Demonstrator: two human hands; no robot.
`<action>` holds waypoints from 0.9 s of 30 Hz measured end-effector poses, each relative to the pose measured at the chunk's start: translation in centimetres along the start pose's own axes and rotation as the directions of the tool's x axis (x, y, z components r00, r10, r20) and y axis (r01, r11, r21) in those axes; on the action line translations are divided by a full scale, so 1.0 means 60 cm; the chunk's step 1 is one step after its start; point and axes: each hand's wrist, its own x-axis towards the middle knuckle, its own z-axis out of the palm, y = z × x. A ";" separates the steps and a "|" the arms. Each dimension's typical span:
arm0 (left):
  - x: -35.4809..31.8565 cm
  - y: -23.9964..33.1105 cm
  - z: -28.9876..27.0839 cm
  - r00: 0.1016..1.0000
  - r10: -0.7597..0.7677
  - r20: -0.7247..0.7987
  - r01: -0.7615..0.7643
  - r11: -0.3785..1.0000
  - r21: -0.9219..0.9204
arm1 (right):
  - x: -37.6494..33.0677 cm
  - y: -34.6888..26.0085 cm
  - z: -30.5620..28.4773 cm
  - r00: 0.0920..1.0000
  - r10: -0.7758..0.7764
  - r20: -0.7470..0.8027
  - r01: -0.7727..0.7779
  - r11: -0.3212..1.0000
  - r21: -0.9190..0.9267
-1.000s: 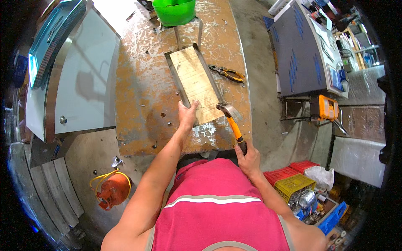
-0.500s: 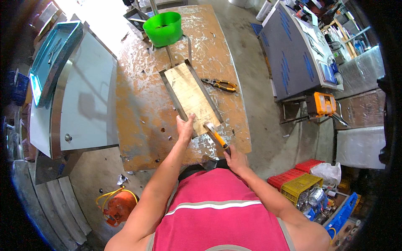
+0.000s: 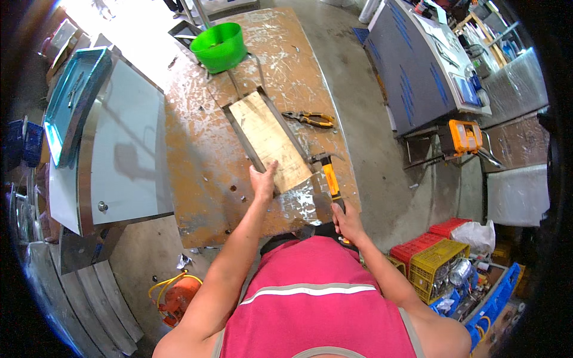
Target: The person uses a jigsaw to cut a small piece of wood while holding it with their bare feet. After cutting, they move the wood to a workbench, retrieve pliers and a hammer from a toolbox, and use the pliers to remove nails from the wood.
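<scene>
A pale wooden board [image 3: 270, 140] lies at a slant on the worn workbench, seated between the raised dark rails of a metal frame [image 3: 243, 141]. At the near left corner my left hand [image 3: 262, 181] grips the board, its thumb on top and its fingers over the edge, partly hidden. My right hand [image 3: 348, 222] is wrapped round the handle of a claw hammer [image 3: 330, 178] with a yellow and black grip. The hammer's head is beside the frame's right rail, near the board's near right corner; whether they touch I cannot tell.
Yellow and black pliers [image 3: 309, 119] lie right of the frame. A green tub [image 3: 219, 49] stands at its far end. Left of the workbench [image 3: 197, 155] is a pale cabinet panel [image 3: 128, 143]. Crates [image 3: 439, 262] sit at the lower right, an orange cable reel [image 3: 181, 298] lower left.
The hammer has moved right, off the board's near end to beside the frame's right rail, and my right hand went with it. My left hand keeps its hold on the board.
</scene>
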 end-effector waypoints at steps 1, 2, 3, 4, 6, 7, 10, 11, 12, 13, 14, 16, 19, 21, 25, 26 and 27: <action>-0.001 0.000 0.000 1.000 0.015 0.024 -0.014 0.998 -0.059 | 0.002 -0.008 -0.004 1.000 0.025 -0.005 -0.025 0.999 0.036; -0.001 0.001 0.000 0.999 -0.005 0.043 0.010 0.994 -0.110 | 0.004 -0.017 -0.010 0.999 0.054 0.003 -0.054 0.996 0.070; -0.002 0.002 0.001 0.999 0.005 0.044 0.000 0.994 -0.105 | 0.003 -0.026 -0.014 0.998 0.062 0.010 -0.063 0.994 0.095; -0.002 0.004 0.000 0.999 0.008 0.048 -0.003 0.994 -0.109 | 0.002 -0.034 -0.017 1.000 0.013 -0.004 -0.012 0.994 0.106; -0.003 0.008 0.000 0.998 -0.028 0.050 0.033 0.993 -0.111 | -0.002 -0.043 -0.019 0.997 -0.073 -0.022 0.075 0.988 0.132; -0.004 0.011 0.000 0.998 -0.041 0.054 0.047 0.993 -0.108 | -0.003 -0.043 -0.016 0.992 -0.118 -0.039 0.123 0.984 0.130; -0.008 0.016 -0.002 0.996 -0.057 0.063 0.062 0.994 -0.087 | 0.000 -0.023 -0.003 0.997 -0.076 -0.015 0.077 0.992 0.100; -0.008 0.017 -0.002 0.997 -0.050 0.052 0.052 0.998 -0.042 | 0.006 -0.012 0.001 1.000 0.003 0.008 -0.003 1.000 -0.031; -0.008 0.016 -0.002 0.998 -0.036 0.043 0.038 0.998 -0.042 | 0.014 0.001 0.004 0.994 -0.107 0.018 0.108 0.973 -0.203; -0.008 0.015 -0.001 0.999 -0.018 0.035 0.020 0.999 -0.050 | 0.024 0.014 0.005 0.982 -0.185 0.042 0.187 0.909 -0.372; -0.006 0.012 0.001 0.999 -0.028 0.026 0.030 0.998 -0.055 | 0.037 0.026 0.004 0.980 -0.189 0.064 0.193 0.815 -0.546; -0.002 0.008 0.002 0.999 0.000 0.047 0.004 0.997 -0.079 | 0.049 0.047 -0.007 0.988 -0.137 0.066 0.153 0.894 -0.422; -0.003 0.007 -0.004 0.999 -0.031 0.022 0.029 0.998 0.060 | 0.053 0.060 -0.032 0.995 -0.088 0.043 0.097 0.948 -0.304; -0.015 0.018 -0.009 0.988 0.110 -0.106 -0.081 0.964 0.253 | 0.045 0.059 -0.053 0.999 0.007 0.033 0.000 0.980 -0.201; -0.062 0.072 0.021 0.747 0.663 -0.040 -0.511 0.612 0.603 | 0.038 0.048 -0.106 0.998 -0.005 -0.064 0.008 0.999 0.048; -0.077 0.089 0.034 0.646 0.761 0.053 -0.619 0.482 0.620 | 0.042 0.045 -0.121 0.996 0.015 -0.092 -0.011 0.999 0.045; -0.091 0.102 0.066 0.729 0.655 0.196 -0.636 0.543 0.548 | 0.046 0.044 -0.135 0.993 0.027 -0.117 -0.022 0.999 0.045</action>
